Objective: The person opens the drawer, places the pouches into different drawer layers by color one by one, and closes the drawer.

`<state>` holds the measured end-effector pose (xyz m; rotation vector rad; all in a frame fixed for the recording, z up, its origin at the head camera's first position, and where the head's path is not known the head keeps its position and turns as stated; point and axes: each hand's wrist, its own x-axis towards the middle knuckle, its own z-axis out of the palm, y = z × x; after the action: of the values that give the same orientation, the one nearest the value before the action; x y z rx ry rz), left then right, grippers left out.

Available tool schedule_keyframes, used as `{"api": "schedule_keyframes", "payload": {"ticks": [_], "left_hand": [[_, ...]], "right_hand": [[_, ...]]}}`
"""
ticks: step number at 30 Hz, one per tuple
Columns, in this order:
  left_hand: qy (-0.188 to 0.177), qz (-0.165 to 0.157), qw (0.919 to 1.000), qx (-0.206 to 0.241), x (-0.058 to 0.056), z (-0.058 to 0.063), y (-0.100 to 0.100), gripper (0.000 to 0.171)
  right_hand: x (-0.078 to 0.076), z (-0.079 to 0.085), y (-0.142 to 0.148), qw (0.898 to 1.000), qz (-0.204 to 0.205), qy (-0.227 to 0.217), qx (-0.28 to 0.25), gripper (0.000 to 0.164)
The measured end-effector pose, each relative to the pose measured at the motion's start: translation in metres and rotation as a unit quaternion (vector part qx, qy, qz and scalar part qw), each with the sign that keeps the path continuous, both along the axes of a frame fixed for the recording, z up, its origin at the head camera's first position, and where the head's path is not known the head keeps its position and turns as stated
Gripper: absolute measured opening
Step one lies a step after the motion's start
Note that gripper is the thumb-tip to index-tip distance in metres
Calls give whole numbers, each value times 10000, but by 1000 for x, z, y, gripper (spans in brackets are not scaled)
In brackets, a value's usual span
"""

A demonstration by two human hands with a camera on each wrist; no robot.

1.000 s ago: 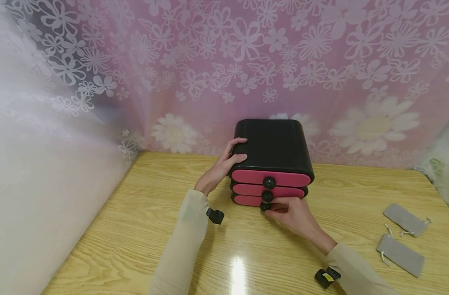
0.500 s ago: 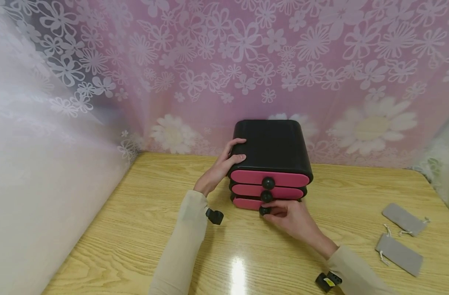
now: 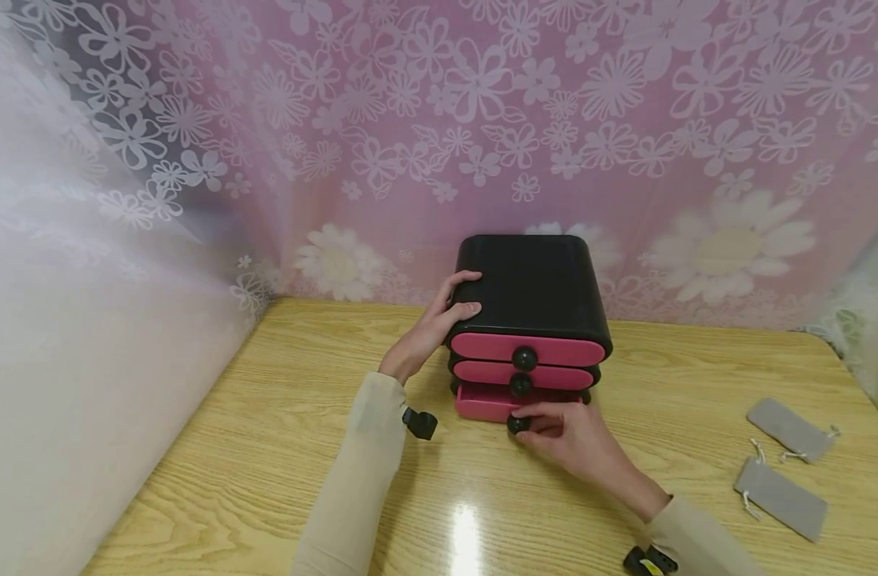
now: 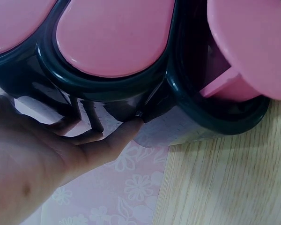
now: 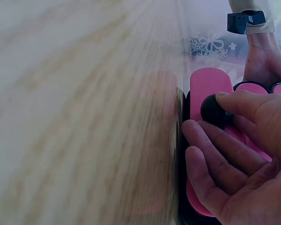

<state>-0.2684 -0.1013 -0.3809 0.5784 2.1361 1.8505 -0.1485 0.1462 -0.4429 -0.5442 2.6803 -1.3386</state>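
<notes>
A small black chest of drawers (image 3: 532, 280) with three pink drawer fronts stands on the table. My left hand (image 3: 433, 326) rests against its left side, with the thumb and a finger reaching onto the top; the left wrist view shows that hand's fingers (image 4: 114, 140) along the glossy black side. With thumb and fingers my right hand (image 3: 579, 438) pinches the round black knob (image 5: 214, 111) of the bottom drawer (image 3: 482, 409). That drawer stands partly pulled out, its pink inside showing. Above it the middle drawer (image 3: 482, 373) and top drawer (image 3: 485, 347) are closed.
Two grey drawstring pouches (image 3: 783, 498) lie on the wood-grain table (image 3: 266, 480) at the right. A pink flowered curtain (image 3: 381, 160) hangs behind the chest, and a pale sheet (image 3: 86, 360) hangs on the left.
The bottom drawer has come out toward the person, with my right hand drawing its knob forward. My left hand has stayed on the chest.
</notes>
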Motion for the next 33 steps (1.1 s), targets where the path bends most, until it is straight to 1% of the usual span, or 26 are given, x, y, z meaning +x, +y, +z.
{"api": "schedule_keyframes", "payload": {"ticks": [4,10,17,26,33], "left_hand": [[8,-13,10000,7,-1,-1,0,48],[37,0,10000,0,0,0,-1,47],[3,35,10000,16,1,1,0,47],[19,-7,10000,-54,0,1,-2,49],[45,-42,10000,-71,-1,0,-1,50]], "right_hand": [[3,2,1,10000,66,-59,-6,24],[6,2,1,9998,209,17,-54,24],[11,2,2,9993,355,-62,-132,23],[18,2,1,9987,441,124,216,21],[25,3,2,9964,552,402,499,22]]}}
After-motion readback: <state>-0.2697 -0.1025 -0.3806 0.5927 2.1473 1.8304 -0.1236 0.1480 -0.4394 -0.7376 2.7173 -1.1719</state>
